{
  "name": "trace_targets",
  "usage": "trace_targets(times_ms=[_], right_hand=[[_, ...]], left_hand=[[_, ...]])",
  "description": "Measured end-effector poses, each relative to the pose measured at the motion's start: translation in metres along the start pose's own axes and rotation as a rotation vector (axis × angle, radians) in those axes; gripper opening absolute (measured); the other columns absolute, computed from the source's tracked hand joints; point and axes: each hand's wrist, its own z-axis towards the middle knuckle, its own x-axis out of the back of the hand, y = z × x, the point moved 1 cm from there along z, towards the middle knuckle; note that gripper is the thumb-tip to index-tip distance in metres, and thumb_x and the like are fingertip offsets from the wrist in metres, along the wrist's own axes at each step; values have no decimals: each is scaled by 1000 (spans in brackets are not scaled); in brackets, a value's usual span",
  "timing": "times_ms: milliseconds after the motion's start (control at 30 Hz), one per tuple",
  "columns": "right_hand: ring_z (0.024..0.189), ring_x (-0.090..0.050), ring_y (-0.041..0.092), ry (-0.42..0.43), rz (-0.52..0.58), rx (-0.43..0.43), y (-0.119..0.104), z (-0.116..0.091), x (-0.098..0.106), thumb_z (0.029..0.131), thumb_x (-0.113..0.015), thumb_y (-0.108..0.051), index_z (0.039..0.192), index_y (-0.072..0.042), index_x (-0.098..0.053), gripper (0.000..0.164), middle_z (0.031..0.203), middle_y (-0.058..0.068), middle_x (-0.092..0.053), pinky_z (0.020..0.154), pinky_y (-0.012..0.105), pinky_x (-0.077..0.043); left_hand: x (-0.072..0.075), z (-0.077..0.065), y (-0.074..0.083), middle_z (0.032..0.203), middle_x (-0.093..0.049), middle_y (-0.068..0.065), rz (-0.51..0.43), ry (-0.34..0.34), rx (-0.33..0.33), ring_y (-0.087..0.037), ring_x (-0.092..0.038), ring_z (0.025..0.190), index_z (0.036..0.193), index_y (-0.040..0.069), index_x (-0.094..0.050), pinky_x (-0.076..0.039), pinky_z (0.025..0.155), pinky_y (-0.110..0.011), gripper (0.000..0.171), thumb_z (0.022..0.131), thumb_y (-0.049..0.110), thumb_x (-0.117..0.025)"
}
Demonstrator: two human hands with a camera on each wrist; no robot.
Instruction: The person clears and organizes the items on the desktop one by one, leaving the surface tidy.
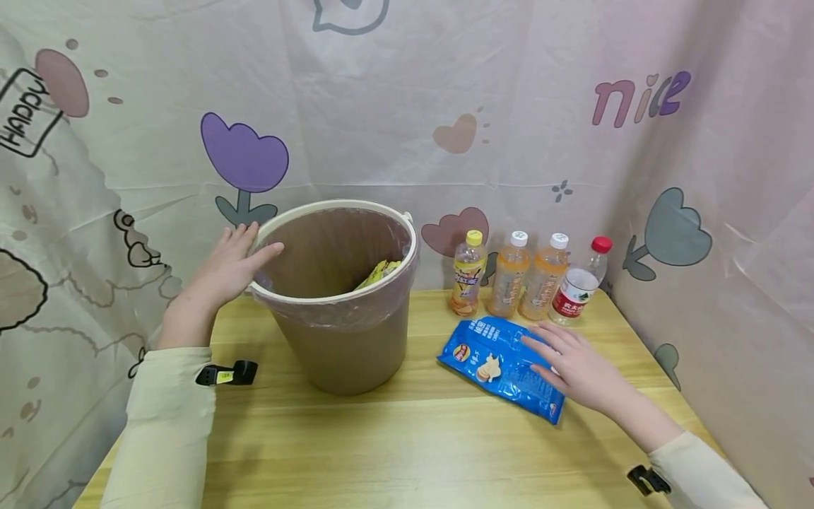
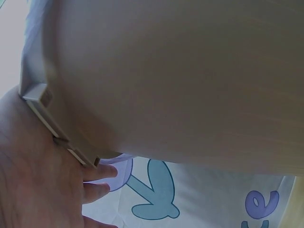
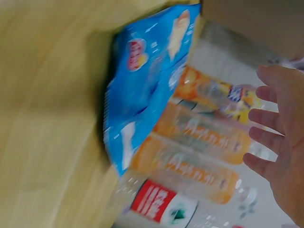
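Note:
In the head view my left hand rests on the left rim of a brown trash bin, thumb over the edge and fingers straight along its outside. The left wrist view has the palm against the bin's rim, with fingertips past it. A clear plastic liner is folded over the rim, and a yellow wrapper shows inside. My right hand is over the right part of a blue chip bag, fingers spread. From the right wrist, that hand appears apart from the blue bag, holding nothing.
Behind the chip bag stand a yellow-capped drink bottle, two white-capped orange bottles and a red-capped water bottle. A printed curtain hangs behind and beside the wooden table.

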Motion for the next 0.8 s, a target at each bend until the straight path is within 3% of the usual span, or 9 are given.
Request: trace_targets(times_ms=[133,533,800], right_hand=[[130,-49,39,-37,-19,-31,10,-14,-3,82,-78,-29,135,-13,-57,60,137,17,-58,101,63,-44],[127,-51,41,-82,-31,-63,36,-48,-24,79,-80,-25,134,-10,-59,61,138,19,-56,99,63,-43],[134,-45,40,-195,-2,-88,40,-55,-32,77,-79,-21,139,-13,-55,67,144,18,-52,104,62,-38]], left_hand=[[0,0,1,160,10,-28,1,-4,0,-47,19,146,155,3,4,2,113,-73,88,99,64,-23],[0,2,-1,160,9,-28,11,6,-13,-47,18,146,155,1,3,2,114,-71,88,99,64,-24],[0,2,-2,159,10,-28,1,2,-12,-47,18,146,155,1,4,2,115,-70,88,99,63,-24]])
